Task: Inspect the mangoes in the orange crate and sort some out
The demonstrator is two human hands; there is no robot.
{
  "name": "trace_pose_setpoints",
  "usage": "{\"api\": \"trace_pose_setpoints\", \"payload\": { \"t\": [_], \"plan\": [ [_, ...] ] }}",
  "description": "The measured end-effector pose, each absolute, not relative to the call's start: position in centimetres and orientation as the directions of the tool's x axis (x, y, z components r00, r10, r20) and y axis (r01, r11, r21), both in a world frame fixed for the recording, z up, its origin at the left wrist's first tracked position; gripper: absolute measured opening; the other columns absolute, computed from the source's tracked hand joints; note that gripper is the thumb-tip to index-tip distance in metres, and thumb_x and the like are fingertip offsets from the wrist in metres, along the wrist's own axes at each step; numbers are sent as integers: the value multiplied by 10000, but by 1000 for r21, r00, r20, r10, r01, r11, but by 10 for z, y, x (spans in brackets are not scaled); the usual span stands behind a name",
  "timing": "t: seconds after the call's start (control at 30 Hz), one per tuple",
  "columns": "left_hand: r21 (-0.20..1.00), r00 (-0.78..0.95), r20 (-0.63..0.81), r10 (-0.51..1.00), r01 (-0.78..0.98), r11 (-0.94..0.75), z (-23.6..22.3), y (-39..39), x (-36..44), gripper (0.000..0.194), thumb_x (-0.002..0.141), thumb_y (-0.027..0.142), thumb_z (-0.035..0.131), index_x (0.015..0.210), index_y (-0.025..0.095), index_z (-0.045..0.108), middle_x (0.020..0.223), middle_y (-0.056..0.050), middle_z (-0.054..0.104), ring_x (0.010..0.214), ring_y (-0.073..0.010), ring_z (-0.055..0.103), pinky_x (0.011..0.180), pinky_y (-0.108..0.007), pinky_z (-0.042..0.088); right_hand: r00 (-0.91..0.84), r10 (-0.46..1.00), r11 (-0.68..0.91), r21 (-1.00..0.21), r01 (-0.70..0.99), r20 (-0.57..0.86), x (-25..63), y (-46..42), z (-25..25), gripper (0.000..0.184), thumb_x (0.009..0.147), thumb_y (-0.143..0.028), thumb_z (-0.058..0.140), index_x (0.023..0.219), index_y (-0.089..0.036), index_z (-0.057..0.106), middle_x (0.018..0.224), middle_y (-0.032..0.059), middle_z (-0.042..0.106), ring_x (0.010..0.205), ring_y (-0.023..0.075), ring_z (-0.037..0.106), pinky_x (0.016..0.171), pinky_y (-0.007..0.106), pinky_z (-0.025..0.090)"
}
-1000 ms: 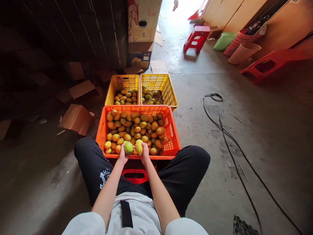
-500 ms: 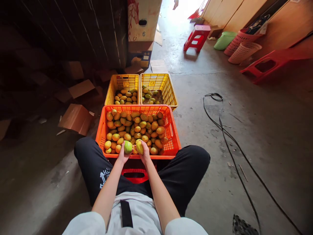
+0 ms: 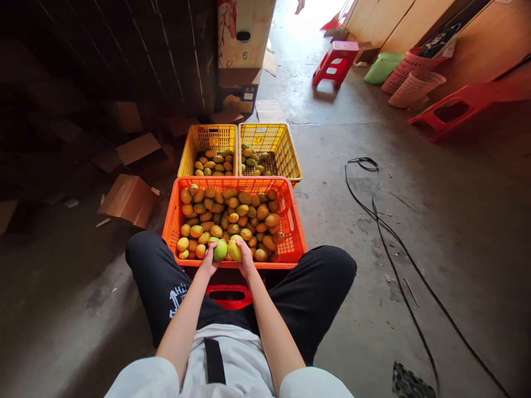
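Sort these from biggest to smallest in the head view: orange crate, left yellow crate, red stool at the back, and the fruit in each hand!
1) Orange crate
2) Left yellow crate
3) Red stool
4) Green fruit in left hand, yellow-green fruit in right hand: too alike to rank

2 crates [image 3: 286,142] side by side behind the front crate [image 3: 296,241], fruit [image 3: 272,220] in all 3

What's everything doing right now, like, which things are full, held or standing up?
Left hand: gripping green fruit
Right hand: gripping yellowish fruit
Orange crate: open-topped, bottom mostly covered with fruit
Left yellow crate: partly filled
Right yellow crate: only some fruit, bare bottom showing
Stool by the doorway: upright
Cable: loosely looped on the floor
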State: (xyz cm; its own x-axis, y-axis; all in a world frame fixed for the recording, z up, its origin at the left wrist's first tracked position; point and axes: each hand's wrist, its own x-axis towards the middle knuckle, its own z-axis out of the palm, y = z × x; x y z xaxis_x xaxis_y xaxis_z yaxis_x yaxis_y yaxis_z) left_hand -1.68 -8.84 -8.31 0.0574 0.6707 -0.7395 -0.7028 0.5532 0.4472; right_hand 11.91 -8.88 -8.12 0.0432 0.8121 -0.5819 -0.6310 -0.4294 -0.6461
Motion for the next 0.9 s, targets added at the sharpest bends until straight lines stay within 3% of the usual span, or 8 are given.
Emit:
{"api": "trace_pose_setpoints", "payload": {
  "t": [0.17, 0.4, 0.67, 0.8, 0.9],
  "plan": [
    [455, 43, -738, 673, -705, 544, -84, -89, -16, 333, 910, 397, 747, 1149, 166, 731, 971, -110, 802, 968, -268, 787, 850, -368, 671, 65, 777, -420, -592, -688, -626, 119, -86, -83, 278, 706, -422, 793, 883, -216, 734, 786, 16, 752, 684, 207, 703, 545, 289, 560],
    [341, 103, -784, 612, -753, 563, -77, -85, -15, 454, 1073, 419, 449, 1246, 68, 679, 1002, -192, 800, 999, -284, 793, 887, -399, 674, 1, 757, -416, -483, -770, -653, 125, -84, -88, 298, 760, -460, 810, 910, -225, 704, 785, 34, 786, 716, 242, 792, 635, 339, 641],
    [323, 150, -771, 619, -745, 583, -82, -85, -19, 539, 1072, 487, 464, 1250, 38, 702, 1036, -221, 801, 910, -279, 786, 826, -377, 672, -88, 695, -490, -379, -785, -714, 127, -81, -94, 262, 878, -485, 701, 834, -226, 703, 796, 100, 787, 818, 310, 806, 690, 447, 666],
    [289, 144, -787, 600, -773, 565, -79, -84, -19, 538, 1080, 460, 448, 1318, 33, 673, 1010, -207, 801, 821, -252, 775, 744, -346, 665, -97, 711, -470, -368, -802, -696, 129, -82, -93, 335, 891, -540, 696, 884, -205, 699, 801, 112, 797, 831, 311, 815, 720, 439, 677],
    [245, 120, -816, 566, -815, 525, -76, -82, -19, 510, 1084, 427, 451, 1355, 38, 642, 930, -168, 789, 777, -234, 768, 688, -318, 651, -106, 707, -450, -330, -830, -699, 131, -83, -88, 298, 916, -485, 679, 958, -192, 709, 843, 107, 815, 822, 276, 817, 729, 391, 682]
  ]
}}
